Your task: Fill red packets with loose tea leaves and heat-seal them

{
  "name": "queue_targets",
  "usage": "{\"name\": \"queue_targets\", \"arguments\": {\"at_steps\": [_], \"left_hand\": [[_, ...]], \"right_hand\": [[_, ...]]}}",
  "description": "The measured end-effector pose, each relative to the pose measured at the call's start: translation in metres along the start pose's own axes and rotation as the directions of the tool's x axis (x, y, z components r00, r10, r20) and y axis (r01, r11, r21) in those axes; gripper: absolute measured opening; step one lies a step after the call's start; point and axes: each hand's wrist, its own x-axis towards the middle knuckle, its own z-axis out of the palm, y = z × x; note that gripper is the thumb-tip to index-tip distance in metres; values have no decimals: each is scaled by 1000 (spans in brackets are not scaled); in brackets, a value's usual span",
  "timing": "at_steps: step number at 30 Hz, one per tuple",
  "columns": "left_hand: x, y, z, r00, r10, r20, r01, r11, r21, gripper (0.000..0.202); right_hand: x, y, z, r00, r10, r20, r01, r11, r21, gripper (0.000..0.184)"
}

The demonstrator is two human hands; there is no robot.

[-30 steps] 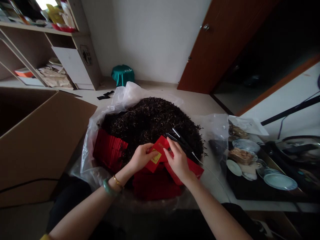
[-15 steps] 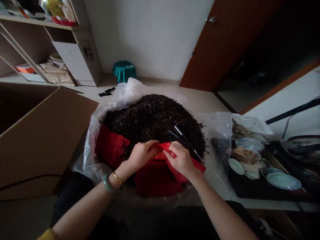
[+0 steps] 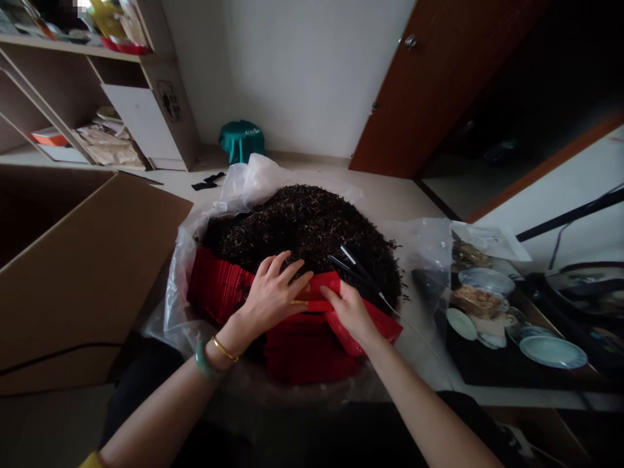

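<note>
My right hand (image 3: pixel 351 311) pinches a small red packet (image 3: pixel 325 286) by its right end, thumb on top. My left hand (image 3: pixel 273 290) lies over the packet's left part with its fingers spread; its thumb is hidden. Below both hands sits a stack of red packets (image 3: pixel 309 354), and another row of red packets (image 3: pixel 214 286) stands at the left. They rest on a heap of dark loose tea leaves (image 3: pixel 302 214) in a clear plastic bag (image 3: pixel 182 260). Just beyond my right hand lies a black two-armed tool (image 3: pixel 358 270) with a white cable, resembling a hair straightener.
An open cardboard box (image 3: pixel 97 273) stands at the left. To the right, a dark tray (image 3: pixel 468 364) carries dishes and a lidded bowl (image 3: pixel 553 351). A teal cloth-covered bin (image 3: pixel 242 142) is by the wall, near shelves (image 3: pixel 73 45) and a brown door (image 3: pixel 414 91).
My left hand has let go of the packet's top edge and spread its fingers over it. My right hand has shifted slightly and keeps hold of the packet.
</note>
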Motion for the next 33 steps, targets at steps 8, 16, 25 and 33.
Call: {"name": "queue_targets", "arguments": {"at_steps": [8,16,25,33], "left_hand": [[-3,-2,7,983,172,60,-169,984,-59,49],[-3,8,11,990,140,9,-141,989,36,38],[-2,1,11,976,217,16,-214,969,-122,33],[-1,-5,8,985,159,67,-144,972,-187,51]], "right_hand": [[-10,-10,-3,926,62,372,-143,970,195,31],[-7,3,7,947,196,255,-295,846,444,22],[-5,-6,6,910,180,374,-387,691,610,26],[-8,-13,-3,832,273,482,-504,735,454,45]]}}
